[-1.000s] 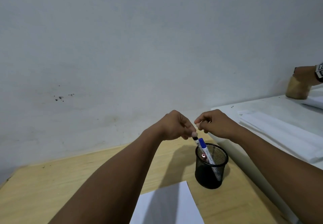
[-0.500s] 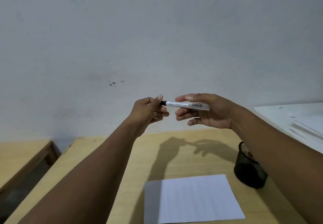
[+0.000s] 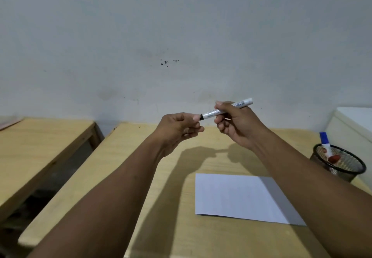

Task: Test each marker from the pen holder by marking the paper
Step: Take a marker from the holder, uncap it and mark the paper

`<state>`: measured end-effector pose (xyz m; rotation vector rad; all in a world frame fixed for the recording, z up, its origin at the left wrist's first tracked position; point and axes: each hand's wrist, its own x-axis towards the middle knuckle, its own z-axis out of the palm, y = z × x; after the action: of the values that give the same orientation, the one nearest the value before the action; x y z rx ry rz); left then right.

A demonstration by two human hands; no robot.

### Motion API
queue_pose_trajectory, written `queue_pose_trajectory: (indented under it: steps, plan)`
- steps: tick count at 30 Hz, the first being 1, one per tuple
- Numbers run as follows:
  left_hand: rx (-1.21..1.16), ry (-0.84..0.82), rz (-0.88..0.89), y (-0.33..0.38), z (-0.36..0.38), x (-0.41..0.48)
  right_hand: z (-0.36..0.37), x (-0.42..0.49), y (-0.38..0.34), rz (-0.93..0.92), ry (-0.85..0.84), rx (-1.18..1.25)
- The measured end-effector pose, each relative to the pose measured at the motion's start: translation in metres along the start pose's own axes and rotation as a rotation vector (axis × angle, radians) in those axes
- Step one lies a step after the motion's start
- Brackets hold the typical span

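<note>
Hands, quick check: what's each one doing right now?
Left hand: closed, pinching the black cap end of the marker.
Right hand: closed around the marker's white barrel, held in the air above the paper.

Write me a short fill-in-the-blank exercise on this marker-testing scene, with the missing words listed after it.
1. The right hand grips the barrel of a ______ marker held above the table.
2. The left hand pinches that marker's ______ cap end.
3. The sheet of paper on the table shows ______ marks.
4. A marker with a ______ cap stands in the mesh pen holder.

Missing words: white; black; no; blue
</note>
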<state>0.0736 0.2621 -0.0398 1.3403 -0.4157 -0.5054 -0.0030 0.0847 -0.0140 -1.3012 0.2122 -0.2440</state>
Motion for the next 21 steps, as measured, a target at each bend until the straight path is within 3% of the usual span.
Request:
queue_pose_trajectory:
  steps: [5,7,10,14,21]
  plan:
    - [0.054,0.102,0.029,0.001,-0.033,-0.006,-0.025,-0.008,-0.014,-0.041,-0.018,0.17]
    - [0.307,0.091,0.007,-0.004,-0.053,-0.011,-0.036,-0.016,-0.013,-0.009,-0.04,0.113]
    - [0.78,-0.058,-0.068,-0.018,-0.059,-0.015,-0.032,-0.027,0.013,0.002,-0.032,-0.088]
    - [1.083,-0.211,-0.126,-0.039,-0.045,-0.017,-0.015,-0.043,0.066,-0.08,0.108,-0.311]
    - [1.122,-0.201,-0.134,-0.059,-0.044,-0.028,0.002,-0.055,0.111,-0.03,0.154,-0.299]
